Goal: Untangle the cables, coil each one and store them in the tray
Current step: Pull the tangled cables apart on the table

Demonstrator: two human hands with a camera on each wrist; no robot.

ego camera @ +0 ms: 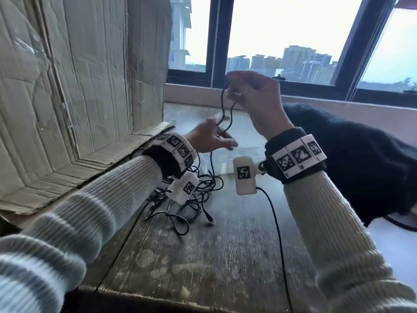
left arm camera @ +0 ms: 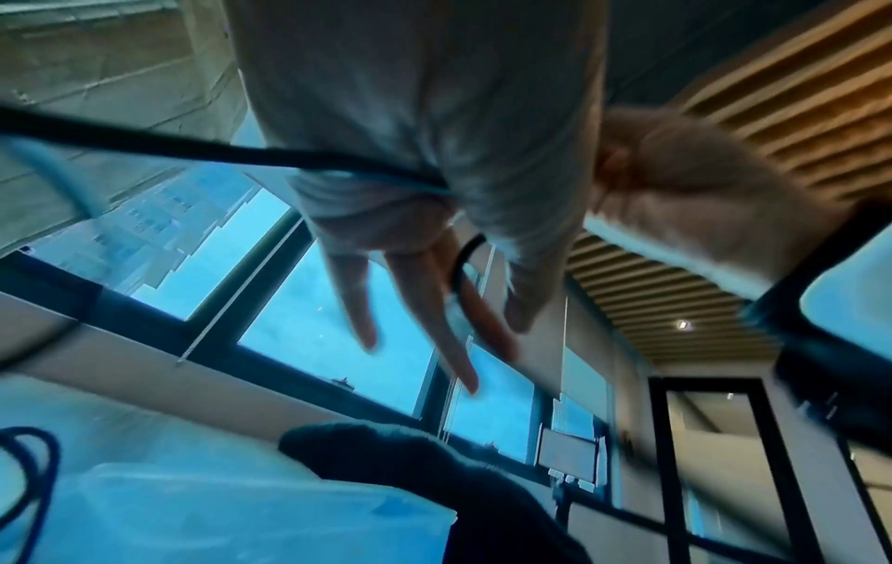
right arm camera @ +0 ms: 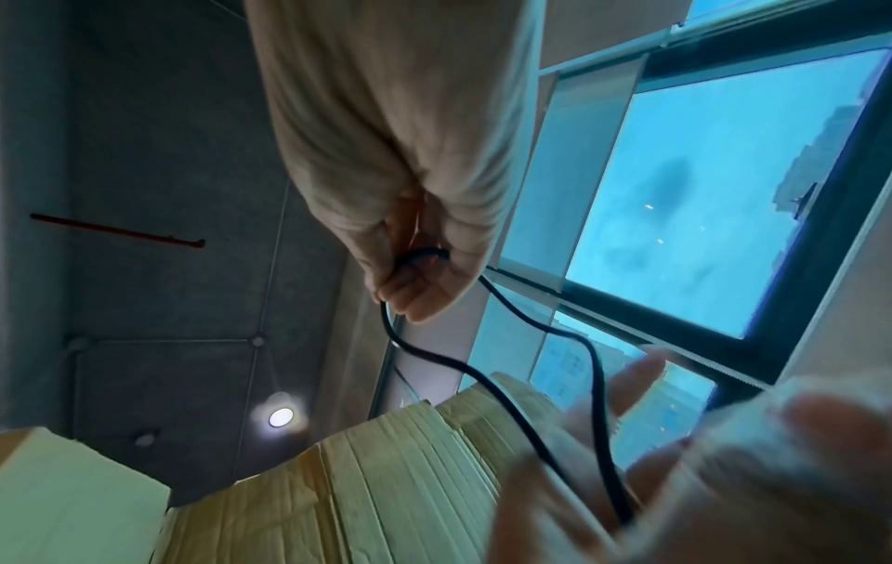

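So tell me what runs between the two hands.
Two strands of black cable hang from the raised right hand to the left hand, in the head view.

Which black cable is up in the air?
The cable looped between the right hand and left hand. The other cables lie tangled on the table below.

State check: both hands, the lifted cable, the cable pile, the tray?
right hand: raised, pinching the cable
left hand: lower, fingers straight, cable running through them
cable: doubled loop hanging between the hands, not coiled
cable pile: tangled on the table
tray: behind the hands, mostly hidden; contents unclear
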